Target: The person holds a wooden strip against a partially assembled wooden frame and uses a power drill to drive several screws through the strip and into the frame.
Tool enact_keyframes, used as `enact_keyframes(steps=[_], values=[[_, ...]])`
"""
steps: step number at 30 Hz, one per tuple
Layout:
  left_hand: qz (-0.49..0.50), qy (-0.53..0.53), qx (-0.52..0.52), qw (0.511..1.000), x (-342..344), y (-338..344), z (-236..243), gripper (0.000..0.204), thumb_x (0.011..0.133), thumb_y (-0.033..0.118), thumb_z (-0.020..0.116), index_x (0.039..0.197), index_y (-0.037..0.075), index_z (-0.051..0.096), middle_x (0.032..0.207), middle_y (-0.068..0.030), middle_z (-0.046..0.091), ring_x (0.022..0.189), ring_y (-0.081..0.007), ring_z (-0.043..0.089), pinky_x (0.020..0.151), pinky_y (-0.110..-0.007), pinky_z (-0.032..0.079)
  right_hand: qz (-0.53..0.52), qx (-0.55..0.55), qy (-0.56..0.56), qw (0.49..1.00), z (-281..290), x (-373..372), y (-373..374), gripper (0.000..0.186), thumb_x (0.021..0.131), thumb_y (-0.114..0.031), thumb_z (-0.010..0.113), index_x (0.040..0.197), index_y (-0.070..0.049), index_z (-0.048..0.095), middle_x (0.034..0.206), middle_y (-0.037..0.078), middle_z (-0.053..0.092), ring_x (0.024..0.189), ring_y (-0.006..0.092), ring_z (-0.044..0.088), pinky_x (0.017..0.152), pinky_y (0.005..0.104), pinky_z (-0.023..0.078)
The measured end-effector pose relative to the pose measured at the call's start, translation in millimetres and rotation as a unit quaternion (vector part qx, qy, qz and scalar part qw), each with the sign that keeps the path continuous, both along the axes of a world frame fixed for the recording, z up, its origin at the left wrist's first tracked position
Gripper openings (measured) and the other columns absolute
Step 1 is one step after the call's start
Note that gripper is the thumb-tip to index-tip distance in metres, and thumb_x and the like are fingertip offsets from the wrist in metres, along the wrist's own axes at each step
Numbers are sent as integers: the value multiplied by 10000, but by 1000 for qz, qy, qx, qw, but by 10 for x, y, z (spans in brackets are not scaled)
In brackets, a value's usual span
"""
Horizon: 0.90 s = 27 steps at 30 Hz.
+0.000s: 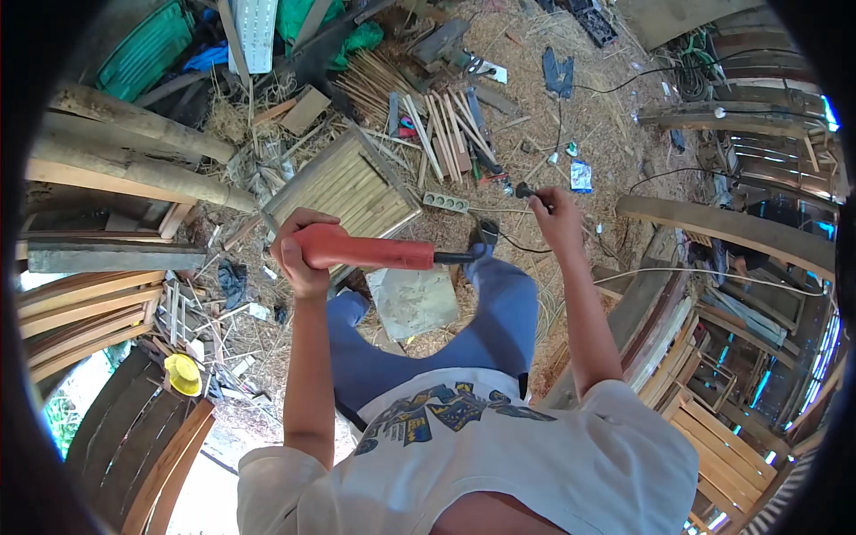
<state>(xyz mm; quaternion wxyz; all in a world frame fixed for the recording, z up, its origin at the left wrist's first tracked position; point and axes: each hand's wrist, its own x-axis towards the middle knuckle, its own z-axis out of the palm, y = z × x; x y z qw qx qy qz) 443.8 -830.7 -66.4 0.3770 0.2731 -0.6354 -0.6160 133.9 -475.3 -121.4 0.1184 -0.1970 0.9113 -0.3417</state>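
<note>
My left hand (303, 254) is wrapped round one end of a red power tool (374, 251) with a long, rounded body. A black cord sleeve sticks out of its other end, pointing right. Which working part the tool has is hidden by my hand. Farther right, my right hand (556, 217) pinches a small dark plug (524, 190) between thumb and fingers. Left of that plug, on the ground, lies a grey multi-socket power strip (446, 202), apart from my hand. Beyond the tool rests a slatted wooden panel (343, 183) in a frame.
Wood strips (446, 134) are heaped on the shaving-covered ground ahead. A pale flat board (413, 303) lies between my legs. Cables trail over the ground at right. Logs (143, 165) and planks stand at left, beams (704, 232) at right. A yellow round object (184, 374) sits lower left.
</note>
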Motion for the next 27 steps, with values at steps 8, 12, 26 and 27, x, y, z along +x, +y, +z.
enact_keyframes(steps=[8, 12, 26, 27], values=[[22, 12, -8, 1000, 153, 226, -1301, 894, 1008, 746, 370, 883, -69, 713, 863, -211, 731, 812, -312, 717, 746, -414, 562, 150, 122, -68, 979, -2155, -2, -621, 192, 889, -183, 817, 953, -20, 739, 967, 197, 799, 916, 380, 782, 820, 478, 608], [-39, 80, -19, 996, -35, 258, -1933, 895, 970, 768, 371, 938, -77, 665, 913, -251, 694, 867, -369, 707, 805, -498, 596, 227, 161, -25, 960, -3749, -261, -372, 230, 896, -201, 817, 965, -8, 713, 877, 170, 785, 839, 351, 777, 760, 443, 603], [-206, 278, -196, 918, -430, -50, -2979, 944, 1005, 754, 387, 934, -135, 695, 858, -276, 703, 810, -397, 707, 764, -502, 578, 131, 267, -173, 939, -5887, -272, -530, 186, 823, -171, 755, 907, -21, 823, 855, 213, 799, 862, 403, 799, 834, 480, 643], [-231, 282, -206, 908, -470, -69, -3016, 948, 1003, 762, 408, 917, -132, 713, 847, -267, 713, 784, -375, 716, 709, -464, 580, 130, 303, -216, 919, -5926, -284, -559, 189, 837, -154, 744, 916, -2, 823, 867, 219, 802, 887, 404, 803, 843, 476, 645]])
